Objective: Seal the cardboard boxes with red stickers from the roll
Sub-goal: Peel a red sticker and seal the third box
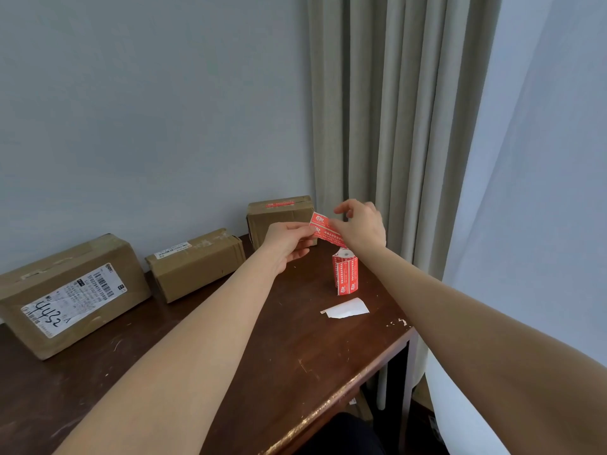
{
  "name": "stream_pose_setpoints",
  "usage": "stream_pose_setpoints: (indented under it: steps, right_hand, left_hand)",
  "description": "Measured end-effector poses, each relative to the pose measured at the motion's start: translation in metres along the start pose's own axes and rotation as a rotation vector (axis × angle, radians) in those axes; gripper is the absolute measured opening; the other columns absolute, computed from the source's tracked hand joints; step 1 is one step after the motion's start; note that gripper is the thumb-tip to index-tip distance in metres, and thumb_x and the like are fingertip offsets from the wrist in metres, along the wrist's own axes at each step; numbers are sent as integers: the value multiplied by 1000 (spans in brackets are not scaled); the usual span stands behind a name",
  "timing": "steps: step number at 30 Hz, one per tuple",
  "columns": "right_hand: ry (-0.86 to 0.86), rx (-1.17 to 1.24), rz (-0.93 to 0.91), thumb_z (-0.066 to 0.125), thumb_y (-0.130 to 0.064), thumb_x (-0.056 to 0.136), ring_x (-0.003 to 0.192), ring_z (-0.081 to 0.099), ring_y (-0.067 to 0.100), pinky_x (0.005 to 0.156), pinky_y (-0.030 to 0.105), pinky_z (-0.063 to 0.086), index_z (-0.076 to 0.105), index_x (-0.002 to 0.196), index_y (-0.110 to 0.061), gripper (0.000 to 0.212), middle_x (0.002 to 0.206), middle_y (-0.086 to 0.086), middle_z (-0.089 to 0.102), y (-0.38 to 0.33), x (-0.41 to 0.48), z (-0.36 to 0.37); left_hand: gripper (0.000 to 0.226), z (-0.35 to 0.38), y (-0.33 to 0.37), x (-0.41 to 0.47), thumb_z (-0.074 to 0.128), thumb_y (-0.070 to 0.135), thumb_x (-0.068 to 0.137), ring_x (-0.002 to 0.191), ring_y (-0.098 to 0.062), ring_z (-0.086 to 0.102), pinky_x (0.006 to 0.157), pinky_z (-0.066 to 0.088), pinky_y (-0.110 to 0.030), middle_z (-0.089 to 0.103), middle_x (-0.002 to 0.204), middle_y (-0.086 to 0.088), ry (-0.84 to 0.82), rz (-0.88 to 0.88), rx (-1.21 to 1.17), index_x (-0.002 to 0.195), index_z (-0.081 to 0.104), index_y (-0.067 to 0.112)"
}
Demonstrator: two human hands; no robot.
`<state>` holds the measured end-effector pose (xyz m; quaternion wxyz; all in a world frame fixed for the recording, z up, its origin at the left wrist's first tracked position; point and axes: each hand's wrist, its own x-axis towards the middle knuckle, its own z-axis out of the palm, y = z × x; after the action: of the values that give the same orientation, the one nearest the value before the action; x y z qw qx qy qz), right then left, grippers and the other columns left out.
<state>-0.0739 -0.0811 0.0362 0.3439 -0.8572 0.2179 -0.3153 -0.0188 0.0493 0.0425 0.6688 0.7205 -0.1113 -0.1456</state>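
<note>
Boxes of brown cardboard stood in a row along the back of the dark wooden tabletop, against the pale wall. The large box at the left carried a white shipping label with handwritten digits. Just beside it lay the middle box, smaller, with a narrow barcode label on its top. The far box sat in the corner by the curtain, and a red sticker already lay across its top seam.

In front of that box the left hand was raised above the tabletop, thumb and fingers pinching the left end of a sticker strip, which showed two red stickers with white print, one above the other. The right hand pinched the strip's other part between thumb and forefinger, its remaining fingers lifted and loosely bent.

Beneath the right wrist the roll stood upright on the tabletop, red stickers wound round a white core. I could not tell whether the strip was joined to it, as the right hand hid that stretch. Near the roll, toward the tabletop's front edge, a piece of white backing paper lay slightly curled. A grey-green curtain hung at the right.
</note>
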Motion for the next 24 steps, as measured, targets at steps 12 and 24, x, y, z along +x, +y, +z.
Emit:
stream_pose_setpoints:
  steps: [12, 24]
  right_hand:
    - [-64, -113, -129, 66, -36, 88, 113, 50, 20, 87, 34, 50, 75, 101, -20, 22, 115, 1, 60, -1, 4, 2]
    - [-129, -39, -123, 61, -31, 92, 87, 63, 14, 68, 24, 51, 73, 105, -16, 23, 102, 3, 70, -1, 6, 0]
  left_hand:
    - [19, 9, 2, -2, 71, 11, 83, 80, -12, 63, 65, 52, -22, 69, 92, -3, -39, 49, 99, 102, 71, 13]
    - [19, 9, 5, -3, 70, 12, 85, 81, -11, 61, 65, 50, -22, 69, 98, -5, -25, 69, 169, 104, 70, 13]
